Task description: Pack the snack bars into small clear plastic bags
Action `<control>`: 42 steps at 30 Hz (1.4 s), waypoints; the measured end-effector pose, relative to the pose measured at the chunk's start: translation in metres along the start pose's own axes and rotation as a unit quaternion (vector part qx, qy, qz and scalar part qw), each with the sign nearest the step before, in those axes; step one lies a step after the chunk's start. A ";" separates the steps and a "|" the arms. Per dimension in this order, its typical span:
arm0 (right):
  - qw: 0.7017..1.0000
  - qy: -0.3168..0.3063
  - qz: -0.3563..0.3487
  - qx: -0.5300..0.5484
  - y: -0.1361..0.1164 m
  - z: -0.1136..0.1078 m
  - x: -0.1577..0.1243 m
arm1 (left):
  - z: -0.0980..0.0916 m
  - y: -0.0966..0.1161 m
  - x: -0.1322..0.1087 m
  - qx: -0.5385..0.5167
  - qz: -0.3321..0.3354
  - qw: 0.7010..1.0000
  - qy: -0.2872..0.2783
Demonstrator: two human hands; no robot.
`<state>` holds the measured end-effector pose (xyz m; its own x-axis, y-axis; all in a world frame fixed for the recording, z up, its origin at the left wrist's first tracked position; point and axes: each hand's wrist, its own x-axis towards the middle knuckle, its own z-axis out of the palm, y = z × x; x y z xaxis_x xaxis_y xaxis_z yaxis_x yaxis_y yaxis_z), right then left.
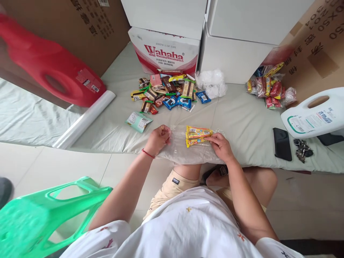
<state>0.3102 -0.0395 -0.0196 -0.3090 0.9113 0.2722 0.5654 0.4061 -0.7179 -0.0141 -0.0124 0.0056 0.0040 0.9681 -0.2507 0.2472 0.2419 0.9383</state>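
A clear plastic bag (177,145) lies at the front edge of the cloth-covered surface. My left hand (160,139) is closed in a pinch on the bag's left end. Three narrow yellow snack packets (195,135) rest side by side over the clear plastic. At their right ends, my right hand (220,146) has its thumb and fingertips closed on the packets; whether it also pinches the plastic I cannot tell. A pale green snack packet (138,122) lies beyond my left hand. Farther back is a pile of mixed wrapped snacks (166,91).
White boxes (165,50) stand behind the snacks, beside crumpled clear plastic (212,83). Bagged snacks (270,87), a white jug (314,113), a phone (282,144) and keys (303,150) lie right. Leftward are a plastic roll (84,120), red jug (53,64) and green stool (53,211).
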 end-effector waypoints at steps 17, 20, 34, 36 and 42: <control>1.000 -0.009 -0.017 0.005 0.005 0.001 0.000 | 0.057 0.055 -0.046 0.449 0.397 0.800 -0.016; 1.000 -0.007 -0.019 -0.001 0.002 0.001 0.000 | 0.078 0.053 -0.033 0.476 0.435 0.761 -0.074; 0.999 0.018 -0.040 0.005 0.007 0.005 -0.001 | 0.046 0.018 -0.013 0.368 0.272 0.886 0.068; 0.999 0.021 -0.042 0.004 0.006 0.004 0.000 | 0.042 0.005 -0.015 0.282 0.221 0.928 0.100; 1.000 0.004 -0.019 0.005 -0.002 -0.003 0.002 | 0.019 -0.015 -0.011 0.129 0.025 0.974 0.183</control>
<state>0.3109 -0.0387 -0.0156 -0.3232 0.8962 0.3040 0.5464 0.4390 -0.7132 0.0010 -0.0275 -0.0103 -0.3118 0.9482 -0.0605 0.4911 0.2153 0.8440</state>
